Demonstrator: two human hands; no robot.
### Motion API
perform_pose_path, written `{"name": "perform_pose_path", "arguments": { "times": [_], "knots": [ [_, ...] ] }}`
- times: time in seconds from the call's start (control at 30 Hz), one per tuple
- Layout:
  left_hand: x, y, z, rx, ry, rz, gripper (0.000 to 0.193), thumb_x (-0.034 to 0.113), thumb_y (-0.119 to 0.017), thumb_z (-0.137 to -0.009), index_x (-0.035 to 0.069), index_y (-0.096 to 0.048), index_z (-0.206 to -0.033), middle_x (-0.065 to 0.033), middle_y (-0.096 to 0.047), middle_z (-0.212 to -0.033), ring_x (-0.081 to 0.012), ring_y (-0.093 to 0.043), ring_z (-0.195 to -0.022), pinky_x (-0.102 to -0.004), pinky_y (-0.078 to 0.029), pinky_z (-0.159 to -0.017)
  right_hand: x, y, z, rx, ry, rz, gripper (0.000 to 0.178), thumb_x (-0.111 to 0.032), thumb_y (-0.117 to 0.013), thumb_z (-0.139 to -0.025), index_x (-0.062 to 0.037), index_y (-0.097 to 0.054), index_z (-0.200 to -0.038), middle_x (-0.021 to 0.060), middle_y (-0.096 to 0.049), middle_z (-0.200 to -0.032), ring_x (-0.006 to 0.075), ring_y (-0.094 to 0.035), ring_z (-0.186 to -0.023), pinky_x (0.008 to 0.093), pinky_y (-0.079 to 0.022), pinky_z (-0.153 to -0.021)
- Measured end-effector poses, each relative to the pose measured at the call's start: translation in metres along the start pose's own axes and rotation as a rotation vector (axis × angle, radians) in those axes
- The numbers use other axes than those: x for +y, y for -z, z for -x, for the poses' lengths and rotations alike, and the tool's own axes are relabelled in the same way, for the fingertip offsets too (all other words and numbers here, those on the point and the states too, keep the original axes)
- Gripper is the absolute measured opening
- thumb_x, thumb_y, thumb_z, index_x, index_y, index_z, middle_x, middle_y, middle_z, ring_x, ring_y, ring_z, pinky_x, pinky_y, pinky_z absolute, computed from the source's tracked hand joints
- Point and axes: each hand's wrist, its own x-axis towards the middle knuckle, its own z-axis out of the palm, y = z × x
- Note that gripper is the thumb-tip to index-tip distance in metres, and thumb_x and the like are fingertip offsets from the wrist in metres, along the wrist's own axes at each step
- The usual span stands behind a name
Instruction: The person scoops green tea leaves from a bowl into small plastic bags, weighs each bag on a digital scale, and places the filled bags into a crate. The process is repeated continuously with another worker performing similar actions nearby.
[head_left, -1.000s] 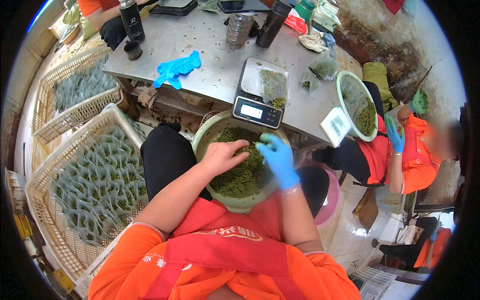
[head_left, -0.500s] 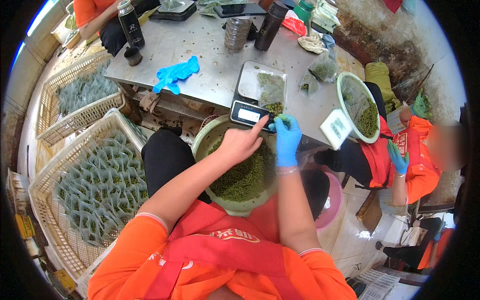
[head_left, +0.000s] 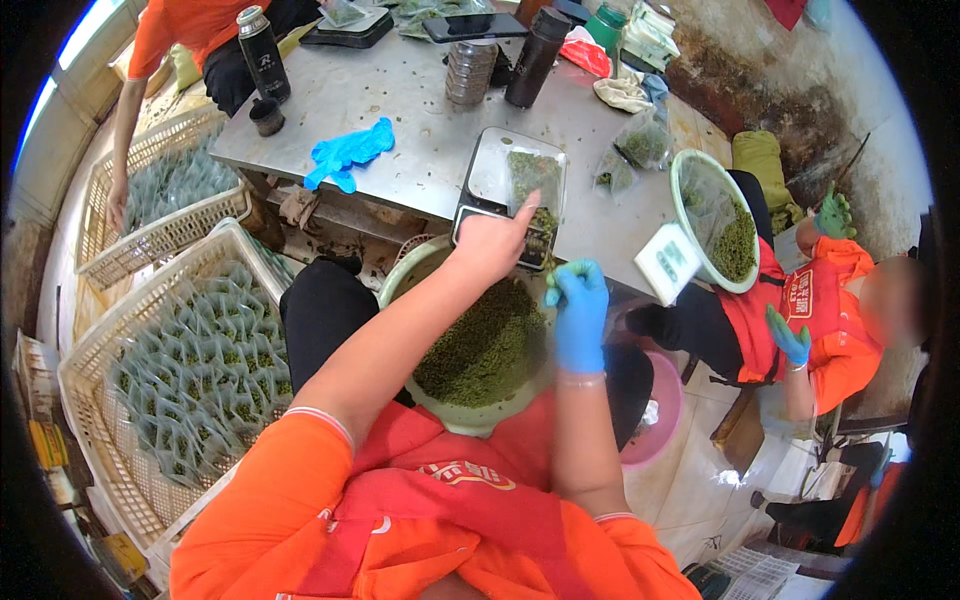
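My bare left hand (head_left: 492,243) reaches over the front of a digital scale (head_left: 487,178), covering most of its display. Its index finger is stretched out and touches a clear plastic bag (head_left: 533,172) partly filled with small green granules. That bag lies on the scale's pan; my other left fingers are mostly hidden. Just right of the scale, my right hand (head_left: 580,315), in a blue glove, has its fingertips pinched together with a bit of green between them. Below both hands, a large pale green basin (head_left: 482,418) between my knees holds loose green granules (head_left: 485,350).
Two plastic crates (head_left: 95,430) of filled bags stand at left; another person's arm (head_left: 122,150) reaches into the farther one. On the metal table (head_left: 420,110) lie a blue glove (head_left: 350,155), bottles and bags. A co-worker (head_left: 800,300) sits at right beside another basin (head_left: 755,282).
My left hand has moved from the scale's buttons forward onto the bag, now covering the display. My right hand has drawn back slightly from the scale. At far left, a person's arm has lowered into the crate.
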Motion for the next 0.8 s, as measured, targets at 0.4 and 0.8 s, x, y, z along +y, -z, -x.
{"name": "perform_pose_path", "arguments": {
  "times": [0.4,0.8],
  "knots": [
    [-0.024,-0.008,0.131,-0.308,0.38,1.47,0.023,0.013,-0.055,-0.09,-0.002,-0.055,-0.107,-0.0071,-0.063,-0.085,-0.0099,-0.059,-0.066,-0.0231,-0.051,-0.058,0.017,-0.014,0.033,-0.37,-0.146,0.296,0.01,-0.001,-0.059,-0.082,-0.0008,-0.061,-0.092,0.0033,-0.06,-0.081,0.0096,-0.057,-0.065,0.023,-0.048,-0.059],
    [-0.011,-0.013,0.135,0.26,-0.018,0.749,0.008,0.008,-0.067,-0.065,0.007,-0.06,-0.067,-0.0057,-0.058,-0.057,-0.0154,-0.058,-0.05,-0.0291,-0.045,-0.048,0.05,-0.031,0.047,-0.129,0.362,0.994,0.008,-0.012,-0.058,-0.08,-0.0049,-0.058,-0.084,0.0137,-0.058,-0.084,0.0319,-0.059,-0.076,0.0387,-0.047,-0.066]
  ]
}}
